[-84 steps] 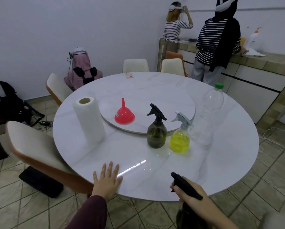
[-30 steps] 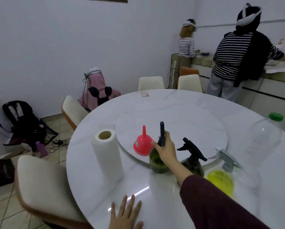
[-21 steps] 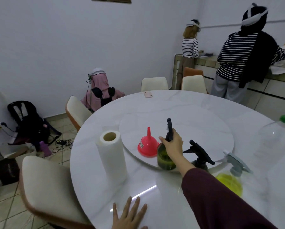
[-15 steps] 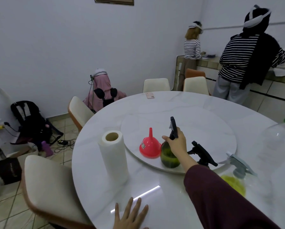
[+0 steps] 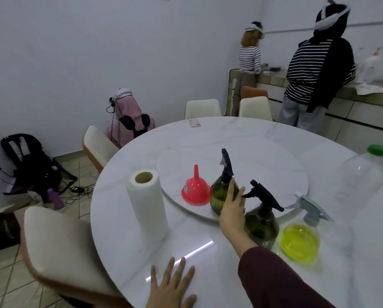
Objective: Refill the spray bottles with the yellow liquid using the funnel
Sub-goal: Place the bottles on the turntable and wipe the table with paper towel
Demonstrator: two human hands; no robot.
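A dark green spray bottle (image 5: pixel 219 194) with a black trigger stands on the front edge of the turntable (image 5: pixel 263 165), just right of the upturned red funnel (image 5: pixel 196 192). My right hand (image 5: pixel 232 210) rests against this bottle's right side with its fingers straight. A second dark green spray bottle (image 5: pixel 261 225) stands on the table to the right. Beyond it is a clear spray bottle (image 5: pixel 300 243) with a grey trigger, holding yellow liquid. A large clear plastic bottle (image 5: pixel 359 181) with a green cap stands at the far right. My left hand (image 5: pixel 170 285) lies flat on the table's near edge.
A paper towel roll (image 5: pixel 146 203) stands upright left of the funnel. A phone (image 5: pixel 195 123) lies at the round table's far edge. Cream chairs (image 5: pixel 59 247) ring the table. Two people in striped tops (image 5: pixel 315 70) stand at the counter, back right. Bags and cables lie on the floor at left.
My right hand carried the dark green bottle from below the table edge to the turntable beside the funnel. It then slid from the trigger head down to the body, fingers straightening.
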